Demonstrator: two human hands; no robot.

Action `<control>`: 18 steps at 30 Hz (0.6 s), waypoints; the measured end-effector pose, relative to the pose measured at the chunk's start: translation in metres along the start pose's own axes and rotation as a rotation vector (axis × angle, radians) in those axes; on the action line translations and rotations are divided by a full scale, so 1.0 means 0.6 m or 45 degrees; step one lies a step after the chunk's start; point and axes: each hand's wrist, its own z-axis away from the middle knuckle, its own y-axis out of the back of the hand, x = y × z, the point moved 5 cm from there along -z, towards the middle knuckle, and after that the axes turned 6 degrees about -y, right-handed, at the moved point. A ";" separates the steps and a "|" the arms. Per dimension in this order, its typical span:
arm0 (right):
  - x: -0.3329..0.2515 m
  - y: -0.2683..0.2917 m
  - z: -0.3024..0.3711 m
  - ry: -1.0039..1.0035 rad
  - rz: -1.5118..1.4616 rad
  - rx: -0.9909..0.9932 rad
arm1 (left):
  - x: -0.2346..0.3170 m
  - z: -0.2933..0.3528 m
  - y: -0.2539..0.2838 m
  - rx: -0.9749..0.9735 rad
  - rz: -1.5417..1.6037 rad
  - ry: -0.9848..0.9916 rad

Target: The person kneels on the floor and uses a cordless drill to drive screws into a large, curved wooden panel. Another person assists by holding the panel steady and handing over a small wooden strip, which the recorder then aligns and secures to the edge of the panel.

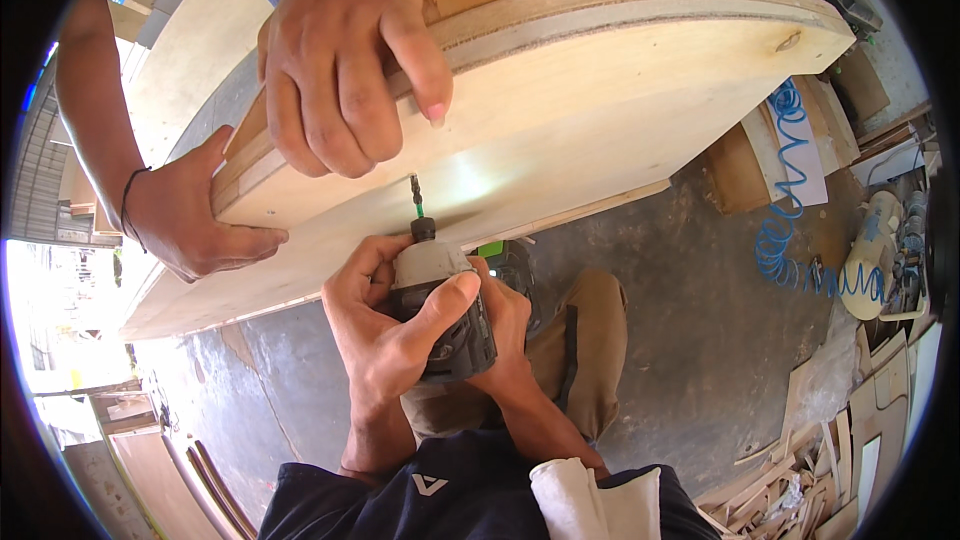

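Both hands wrap the grey drill (440, 310): left hand (385, 335) closed round its body, right hand (505, 325) mostly hidden behind, fingers clasped on it. I see the green-collared bit (416, 197) meeting a smooth, pale plywood panel (600, 100) with layered edge. Another person's hands (340, 60) clamp that edge. Bare concrete floor (700, 340) lies beneath.

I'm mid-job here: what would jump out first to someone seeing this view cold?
A cordless drill at centre, gripped by both the left hand and right hand, its bit tip at a pale plywood panel. Above, another person's two hands hold the panel's edge. A blue coiled air hose lies at right.
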 end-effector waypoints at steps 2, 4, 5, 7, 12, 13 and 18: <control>0.005 -0.001 -0.001 0.013 0.042 -0.021 | 0.000 0.000 0.000 -0.005 -0.001 0.017; 0.008 -0.002 0.001 0.037 0.050 -0.021 | 0.002 -0.001 0.000 -0.009 0.003 0.027; 0.007 -0.001 0.004 0.047 0.058 -0.022 | 0.003 0.000 0.001 -0.010 0.027 0.032; 0.000 0.006 0.002 0.016 0.135 -0.030 | 0.005 -0.002 0.001 -0.014 0.074 0.042; -0.010 0.010 -0.008 -0.005 0.122 -0.009 | -0.003 -0.008 0.001 -0.015 0.012 0.030; -0.016 0.015 -0.012 0.007 0.166 -0.005 | -0.004 -0.011 0.000 -0.020 0.035 0.043; -0.011 0.015 -0.006 -0.080 0.267 -0.040 | -0.009 -0.010 0.006 -0.023 0.063 0.045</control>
